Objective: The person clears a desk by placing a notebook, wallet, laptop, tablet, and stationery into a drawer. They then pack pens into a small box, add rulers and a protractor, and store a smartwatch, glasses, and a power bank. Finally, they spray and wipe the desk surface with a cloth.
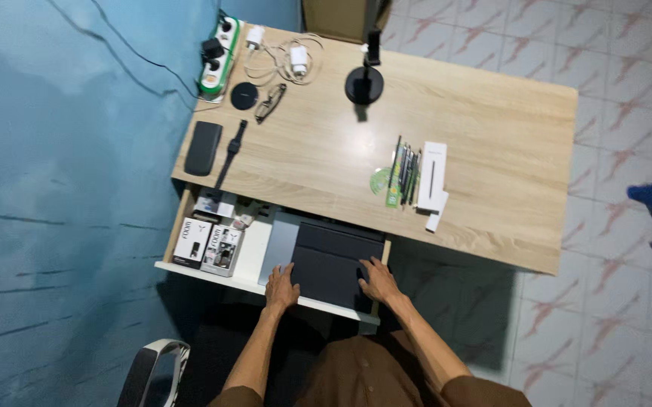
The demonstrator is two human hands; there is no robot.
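A dark grey tablet case (333, 260) lies in the pulled-out white drawer (213, 273) under the wooden desk (484, 128). My left hand (281, 288) rests on the case's near left corner, fingers spread. Over the near right edge of the case lies my right hand (379, 280), fingers curled on it. A light grey flat device (280, 240) sits under the case on its left side.
Small boxes (207, 243) fill the drawer's left part. On the desk lie pens (405, 172), a white box (432, 175), a black lamp base (364, 83), a dark wallet (203, 148), a watch (233, 149), glasses (269, 102), chargers (284, 56) and a power strip (217, 56). A chair arm (148, 369) is near left.
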